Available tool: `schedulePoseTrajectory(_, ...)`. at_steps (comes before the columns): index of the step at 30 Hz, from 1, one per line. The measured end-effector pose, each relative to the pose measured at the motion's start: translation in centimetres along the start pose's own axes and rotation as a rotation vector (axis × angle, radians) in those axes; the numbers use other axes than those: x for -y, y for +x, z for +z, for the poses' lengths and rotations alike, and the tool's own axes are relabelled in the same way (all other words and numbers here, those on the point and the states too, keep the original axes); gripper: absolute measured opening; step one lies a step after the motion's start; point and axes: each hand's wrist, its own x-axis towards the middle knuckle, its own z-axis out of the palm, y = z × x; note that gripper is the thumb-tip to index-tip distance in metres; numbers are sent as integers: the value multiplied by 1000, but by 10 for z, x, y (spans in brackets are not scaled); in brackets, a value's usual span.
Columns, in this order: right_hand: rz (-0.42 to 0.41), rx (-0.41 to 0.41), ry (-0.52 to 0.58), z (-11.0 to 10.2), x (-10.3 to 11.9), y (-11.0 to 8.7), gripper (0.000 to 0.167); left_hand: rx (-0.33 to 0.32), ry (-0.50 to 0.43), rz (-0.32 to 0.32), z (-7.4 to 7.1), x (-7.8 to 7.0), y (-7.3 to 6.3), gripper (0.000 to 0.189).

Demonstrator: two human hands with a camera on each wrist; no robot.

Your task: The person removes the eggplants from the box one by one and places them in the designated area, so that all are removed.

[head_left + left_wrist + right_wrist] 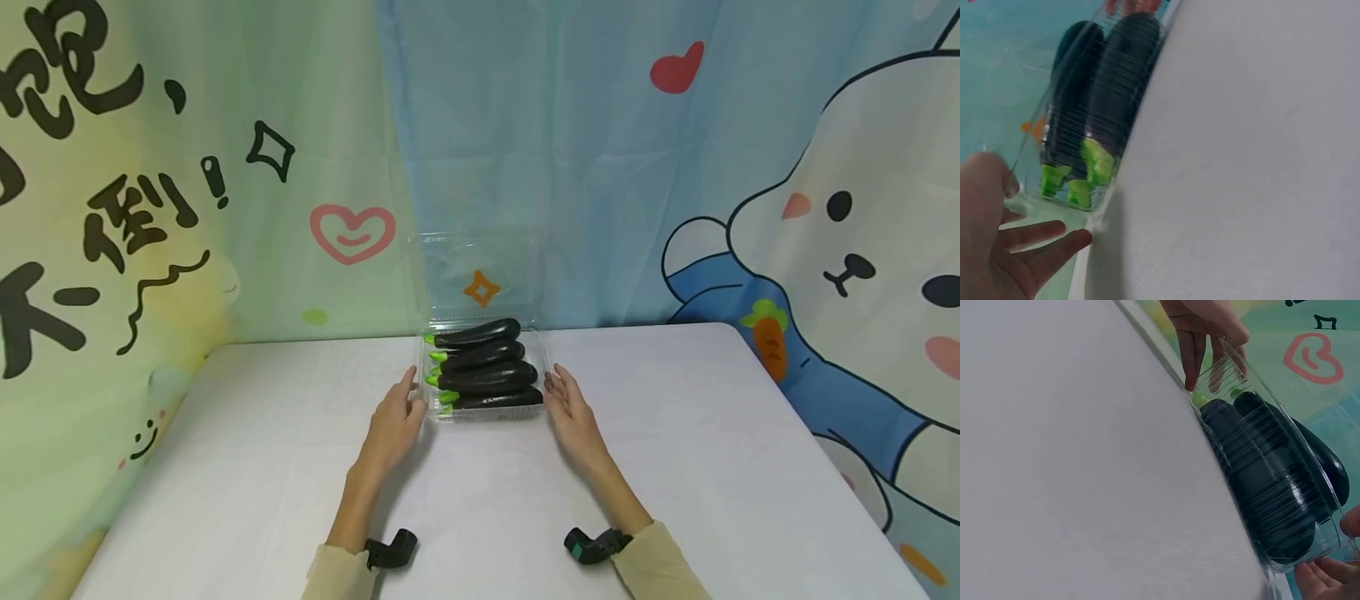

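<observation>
A clear plastic clamshell container (491,413) sits near the table's back edge, its transparent lid (480,242) raised behind it. Inside lie several dark eggplants (487,377), stacked side by side with green stem ends toward the left. My left hand (393,425) is at the container's left end, fingers extended; in the left wrist view its thumb is by the rim and the fingers spread past the corner. At the right end is my right hand (577,421), fingers fairly straight along the wall; the right wrist view shows only its fingertips (1316,578) at that end.
A white-covered table (480,508) stretches out on both sides and in front. Behind it hangs a printed curtain (600,167), close to the raised lid. Each wrist wears a black device, one on the left (392,550) and one on the right (596,547).
</observation>
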Motion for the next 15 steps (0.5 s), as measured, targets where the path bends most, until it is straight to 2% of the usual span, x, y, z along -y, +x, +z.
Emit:
schedulePoseTrajectory(6,-21,27,-23,-5,2,2,56,-37,-11,39,6,1,3,50)
schedulePoseTrajectory(15,-20,51,-22,-8,4,5,58,-32,10,148,9,3,7,55)
